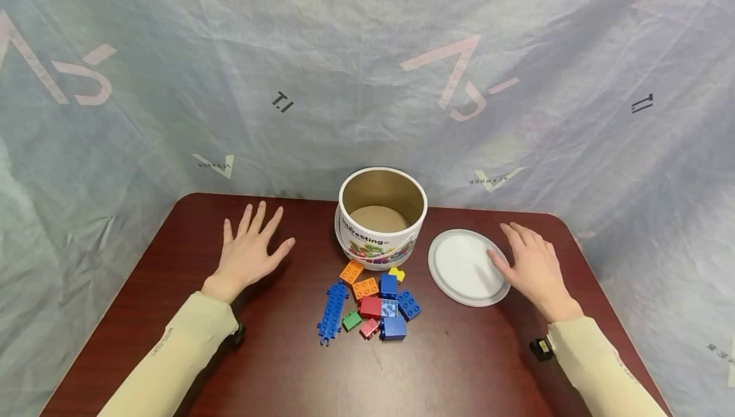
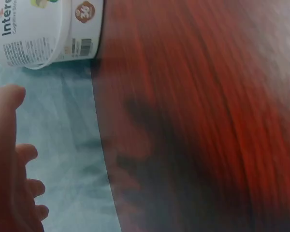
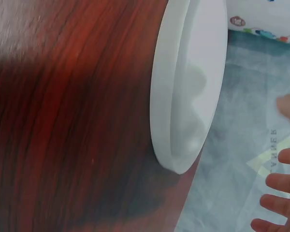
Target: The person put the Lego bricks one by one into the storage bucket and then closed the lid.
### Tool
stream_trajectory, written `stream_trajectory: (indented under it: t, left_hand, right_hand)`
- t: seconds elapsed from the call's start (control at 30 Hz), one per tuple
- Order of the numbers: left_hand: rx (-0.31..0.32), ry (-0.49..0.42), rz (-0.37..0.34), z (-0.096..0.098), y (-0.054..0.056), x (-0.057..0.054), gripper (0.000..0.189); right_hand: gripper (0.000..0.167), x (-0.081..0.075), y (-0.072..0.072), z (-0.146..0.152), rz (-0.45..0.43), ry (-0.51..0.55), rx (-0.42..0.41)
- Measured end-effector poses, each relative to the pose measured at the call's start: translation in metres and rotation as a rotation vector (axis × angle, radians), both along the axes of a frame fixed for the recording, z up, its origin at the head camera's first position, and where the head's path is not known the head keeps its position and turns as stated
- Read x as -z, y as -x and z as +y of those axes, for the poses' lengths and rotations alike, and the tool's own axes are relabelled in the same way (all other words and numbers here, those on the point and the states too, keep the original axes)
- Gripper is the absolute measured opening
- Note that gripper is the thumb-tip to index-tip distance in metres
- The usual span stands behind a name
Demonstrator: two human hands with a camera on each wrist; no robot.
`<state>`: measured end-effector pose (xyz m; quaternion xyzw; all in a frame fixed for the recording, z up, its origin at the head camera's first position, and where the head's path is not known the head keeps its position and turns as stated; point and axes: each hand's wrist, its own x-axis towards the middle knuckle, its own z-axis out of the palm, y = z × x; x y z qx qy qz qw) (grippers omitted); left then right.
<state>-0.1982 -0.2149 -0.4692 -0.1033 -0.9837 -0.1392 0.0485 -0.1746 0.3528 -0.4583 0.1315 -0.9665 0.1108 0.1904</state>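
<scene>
My left hand (image 1: 248,256), fingers spread and holding nothing, hovers over the table left of a white bucket (image 1: 379,248). Its shadow falls on the wood in the left wrist view. On the right, my right hand (image 1: 535,268) is beside the round white lid (image 1: 467,268), its thumb overlapping the lid's right rim in the head view; it grips nothing. Toy building bricks lie in front of the bucket: a long blue wheeled-base-like piece (image 1: 333,312), an orange brick (image 1: 365,288), a red brick (image 1: 370,307), a green brick (image 1: 352,321), a yellow piece (image 1: 397,274) and several blue bricks (image 1: 393,328).
The dark red-brown wooden table (image 1: 298,372) has its far edge just behind the bucket. A grey-blue printed cloth (image 1: 344,85) hangs along the back and both sides. The bucket's handle rests down against its front.
</scene>
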Motion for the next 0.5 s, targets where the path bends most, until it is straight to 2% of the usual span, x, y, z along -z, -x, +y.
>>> stream_trajectory:
  t: [0.27,0.5]
  left_hand:
    - [0.033,-0.060,0.053,0.018,0.003,-0.003,0.084]
    - [0.064,-0.240,0.100,0.033,0.004,-0.007,0.073]
  right_hand:
    - [0.052,-0.002,-0.007,-0.014,0.024,0.002,-0.044]
    - [0.044,-0.005,-0.014,-0.030,0.054,-0.029,-0.105]
